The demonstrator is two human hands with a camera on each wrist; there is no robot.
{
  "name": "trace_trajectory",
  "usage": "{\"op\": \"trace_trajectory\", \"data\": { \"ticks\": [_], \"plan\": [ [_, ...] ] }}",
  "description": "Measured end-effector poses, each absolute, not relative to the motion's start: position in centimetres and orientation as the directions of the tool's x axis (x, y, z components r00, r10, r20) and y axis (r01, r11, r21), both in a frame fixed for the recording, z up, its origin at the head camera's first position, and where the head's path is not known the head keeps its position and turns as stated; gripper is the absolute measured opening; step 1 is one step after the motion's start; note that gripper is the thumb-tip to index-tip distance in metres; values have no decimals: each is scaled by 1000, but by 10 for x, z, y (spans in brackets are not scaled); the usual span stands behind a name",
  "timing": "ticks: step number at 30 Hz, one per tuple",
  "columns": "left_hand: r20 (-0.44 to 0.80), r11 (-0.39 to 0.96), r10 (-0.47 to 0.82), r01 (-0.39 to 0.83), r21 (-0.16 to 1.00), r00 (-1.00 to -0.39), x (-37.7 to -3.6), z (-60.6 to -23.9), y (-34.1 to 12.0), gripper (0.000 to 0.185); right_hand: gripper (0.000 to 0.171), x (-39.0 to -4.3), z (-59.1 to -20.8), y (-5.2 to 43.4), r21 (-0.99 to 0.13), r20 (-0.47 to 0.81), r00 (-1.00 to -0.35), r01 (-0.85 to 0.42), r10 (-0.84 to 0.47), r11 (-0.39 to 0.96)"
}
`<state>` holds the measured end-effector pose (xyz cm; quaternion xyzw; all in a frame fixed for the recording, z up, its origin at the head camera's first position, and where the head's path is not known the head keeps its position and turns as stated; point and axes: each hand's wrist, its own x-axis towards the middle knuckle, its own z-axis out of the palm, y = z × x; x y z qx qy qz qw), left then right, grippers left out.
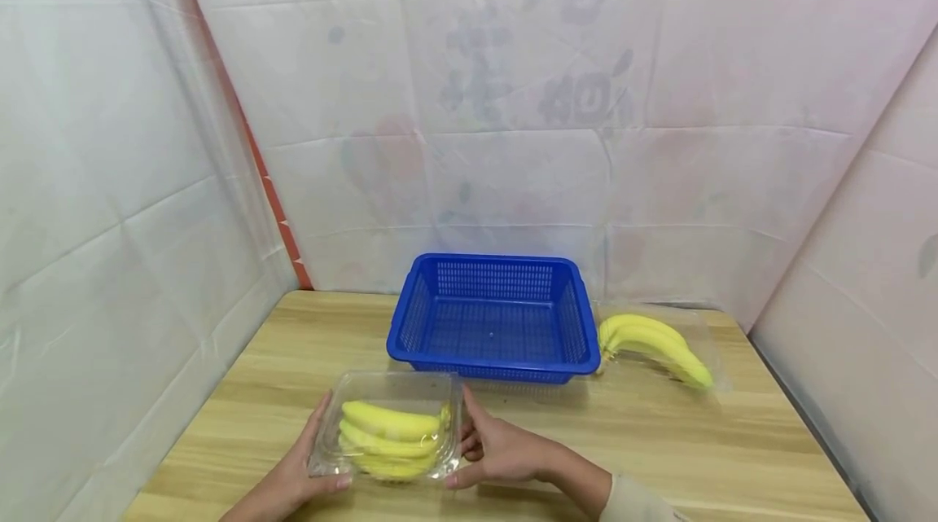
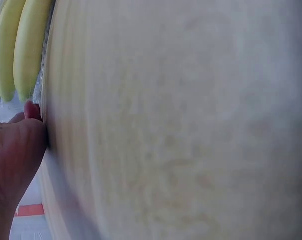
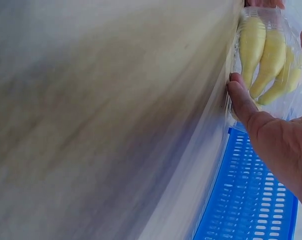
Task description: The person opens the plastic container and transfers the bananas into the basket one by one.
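A clear plastic box (image 1: 392, 428) with several yellow bananas (image 1: 392, 423) inside stands at the front of the table in the head view. The left hand (image 1: 293, 469) grips its left side, thumb along the front edge and fingers at the side. On the opposite side, the right hand (image 1: 506, 449) holds the box between a thumb at the front corner and fingers farther back. In the right wrist view, the bananas (image 3: 270, 57) show through the clear wall. The left wrist view catches only part of the bananas (image 2: 28, 50) beside the left hand (image 2: 16, 155).
Behind the box is a blue plastic basket (image 1: 494, 369) with nothing in it. To its right lie more bananas (image 1: 655, 343) in or on clear plastic (image 1: 721, 359). The wooden table (image 1: 659, 440) meets pale cloth walls (image 1: 506, 180) at the back and sides.
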<state>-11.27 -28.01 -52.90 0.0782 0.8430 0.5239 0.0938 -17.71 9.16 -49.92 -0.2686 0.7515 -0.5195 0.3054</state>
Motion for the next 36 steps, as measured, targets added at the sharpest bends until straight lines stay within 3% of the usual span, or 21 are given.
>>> {"op": "trace_trajectory", "data": {
  "ticks": [10,18,26,36],
  "plan": [
    [-69,367,289,44,929,-955,-112,-530,-287,124,143,-182,-499,93,-958,-198,-639,-33,-744,284],
    [-39,279,308,51,959,-951,-113,-533,-284,123,137,-175,-496,93,-926,-110,-733,-170,-671,337],
    [-42,254,327,45,966,-944,-111,-530,-281,122,131,-164,-484,88,-683,-26,-838,-383,-545,622],
    [-92,298,286,-3,955,-954,-110,-529,-282,121,107,-159,-476,65,-405,117,-801,-578,-587,708]
  ]
}}
